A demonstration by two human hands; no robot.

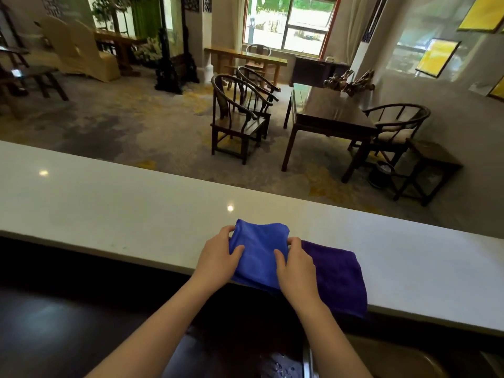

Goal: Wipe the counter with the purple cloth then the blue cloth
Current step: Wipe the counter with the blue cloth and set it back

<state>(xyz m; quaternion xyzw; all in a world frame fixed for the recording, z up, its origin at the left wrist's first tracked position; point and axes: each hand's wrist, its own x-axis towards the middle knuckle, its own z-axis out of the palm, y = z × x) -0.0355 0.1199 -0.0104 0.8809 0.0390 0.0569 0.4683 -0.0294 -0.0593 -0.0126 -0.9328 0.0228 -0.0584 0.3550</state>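
While both hands work: each grips one side of the blue cloth
Left hand: fingers curled over the left edge of the blue cloth, thumb pressed on top, pinching it
Right hand: fingers hooked over the cloth's right edge, thumb on top, pinching it too
Blue cloth: folded, lying on the bench at its near edge, near corner hanging over
Purple cloth: folded flat on the bench, touching the blue cloth's right side, partly under the right hand, near edge overhanging
Bench: pale, glossy, with two light reflections
Beyond: dark wooden chairs and a table on carpet
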